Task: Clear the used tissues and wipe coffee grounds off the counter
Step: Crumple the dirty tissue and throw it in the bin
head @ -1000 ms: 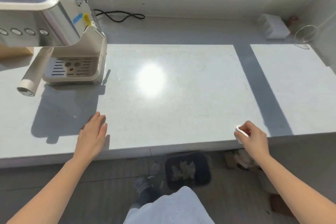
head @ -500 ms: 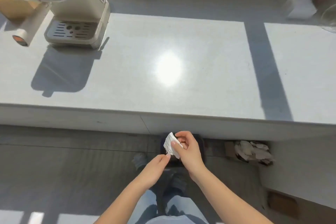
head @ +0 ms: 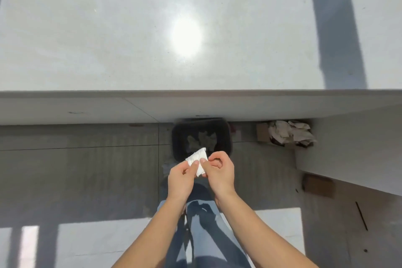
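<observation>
No readable writing or brand marks anywhere in view; the tissue is plain white, the bin unmarked.

Both hands are held together below the table edge, over the floor. Left hand (head: 181,177) pinches the folded white tissue (head: 197,160) w/ thumb and fingertips at its lower left corner. Right hand (head: 218,172) pinches the same tissue from the right side, thumb on top, other fingers curled under. The two thumbs nearly touch on the tissue. The tissue sticks up and away from the hands, toward the table, its far end overlapping the near rim of the black bin (head: 226,137).

The bin sits on the floor, partly tucked under the table edge, w/ crumpled pale tissues inside. Tissue in hand is above the bin's near edge, not inside it.

The table (head: 108,39) is pale grey, bright sun glare near the centre, dark shadow band at right. To the right of the bin, a cardboard box (head: 263,135) holds crumpled brownish paper. Jeans-clad legs are below the hands.
</observation>
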Motion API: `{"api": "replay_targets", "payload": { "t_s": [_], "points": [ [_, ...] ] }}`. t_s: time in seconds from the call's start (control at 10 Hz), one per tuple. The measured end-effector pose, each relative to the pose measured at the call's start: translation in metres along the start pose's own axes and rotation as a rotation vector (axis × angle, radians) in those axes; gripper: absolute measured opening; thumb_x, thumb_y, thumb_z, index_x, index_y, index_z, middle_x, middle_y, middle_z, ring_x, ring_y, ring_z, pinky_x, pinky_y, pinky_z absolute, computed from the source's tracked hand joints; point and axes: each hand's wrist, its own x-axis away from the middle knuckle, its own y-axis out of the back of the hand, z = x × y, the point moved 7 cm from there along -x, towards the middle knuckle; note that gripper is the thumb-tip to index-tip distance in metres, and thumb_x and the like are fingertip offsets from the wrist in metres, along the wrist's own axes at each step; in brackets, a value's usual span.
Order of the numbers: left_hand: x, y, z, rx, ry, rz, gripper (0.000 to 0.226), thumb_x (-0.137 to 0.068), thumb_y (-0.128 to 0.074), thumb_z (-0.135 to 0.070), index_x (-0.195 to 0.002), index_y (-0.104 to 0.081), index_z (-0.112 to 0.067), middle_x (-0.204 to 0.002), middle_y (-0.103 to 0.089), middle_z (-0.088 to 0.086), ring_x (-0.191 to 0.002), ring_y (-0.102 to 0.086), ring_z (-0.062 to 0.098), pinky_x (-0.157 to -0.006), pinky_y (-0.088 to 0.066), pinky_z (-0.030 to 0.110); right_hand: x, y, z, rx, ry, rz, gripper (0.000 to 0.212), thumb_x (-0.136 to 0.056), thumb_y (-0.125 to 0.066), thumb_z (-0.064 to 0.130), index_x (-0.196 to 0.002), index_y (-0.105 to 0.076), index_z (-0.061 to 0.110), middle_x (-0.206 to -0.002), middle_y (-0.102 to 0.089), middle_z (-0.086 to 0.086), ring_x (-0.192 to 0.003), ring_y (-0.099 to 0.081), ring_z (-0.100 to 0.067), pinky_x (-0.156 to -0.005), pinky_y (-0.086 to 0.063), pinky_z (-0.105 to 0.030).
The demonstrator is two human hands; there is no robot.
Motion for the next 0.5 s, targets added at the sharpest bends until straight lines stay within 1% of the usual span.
{"api": "replay_targets", "payload": {
  "t_s": [0.1, 0.2, 0.3, 0.4, 0.5],
  "points": [
    [-0.026, -0.021, 0.012, 0.062, 0.210, 0.143, 0.026, -0.093, -0.052, -0.026, -0.085, -0.068, -0.007, -0.078, -0.068, 0.008, -0.072, -0.059, 0.018, -0.068, -0.046, 0.029, -0.023, -0.005, -0.020, -0.030, -0.080, -0.063, 0.013, -0.082, -0.070, 0.010, -0.081, -0.061, 0.020, -0.079, -0.069, -0.002, -0.073, -0.068, -0.015, -0.064, -0.057, -0.025],
    [-0.045, -0.036, 0.020, 0.142, 0.362, 0.235, 0.020, -0.095, -0.048, -0.031, -0.092, -0.064, -0.019, -0.083, -0.071, -0.001, -0.082, -0.066, 0.011, -0.075, -0.049, 0.025, -0.048, -0.006, -0.036, -0.061, -0.146, -0.154, 0.011, -0.084, -0.068, 0.014, -0.086, -0.059, 0.020, -0.088, -0.068, -0.003, -0.086, -0.066, -0.021, -0.079, -0.057, -0.037],
    [-0.059, -0.041, 0.020, 0.162, 0.395, 0.264, 0.024, -0.096, -0.043, -0.039, -0.091, -0.058, -0.021, -0.094, -0.069, -0.002, -0.089, -0.063, 0.012, -0.087, -0.044, 0.032, -0.067, -0.004, -0.050, -0.172, -0.275, -0.203, 0.013, -0.089, -0.062, 0.015, -0.101, -0.056, 0.013, -0.098, -0.064, -0.007, -0.093, -0.063, -0.024, -0.078, -0.056, -0.036],
    [-0.066, -0.041, 0.023, 0.167, 0.431, 0.276, 0.034, -0.096, -0.043, -0.043, -0.119, -0.048, -0.019, -0.118, -0.061, 0.003, -0.100, -0.059, 0.016, -0.092, -0.039, 0.033, -0.077, -0.005, -0.058, -0.164, -0.351, -0.111, 0.028, -0.092, -0.057, 0.020, -0.118, -0.050, 0.013, -0.102, -0.058, -0.005, -0.093, -0.056, -0.022, -0.081, -0.054, -0.036],
    [-0.070, -0.039, 0.017, 0.196, 0.386, 0.261, 0.048, -0.097, -0.041, -0.041, -0.140, -0.036, -0.019, -0.141, -0.049, 0.004, -0.118, -0.053, 0.020, -0.102, -0.035, 0.035, -0.078, 0.000, -0.059, 0.014, -0.320, -0.009, 0.034, -0.094, -0.053, 0.027, -0.126, -0.046, 0.018, -0.105, -0.053, 0.000, -0.098, -0.052, -0.021, -0.098, -0.048, -0.043]
  ]
}}
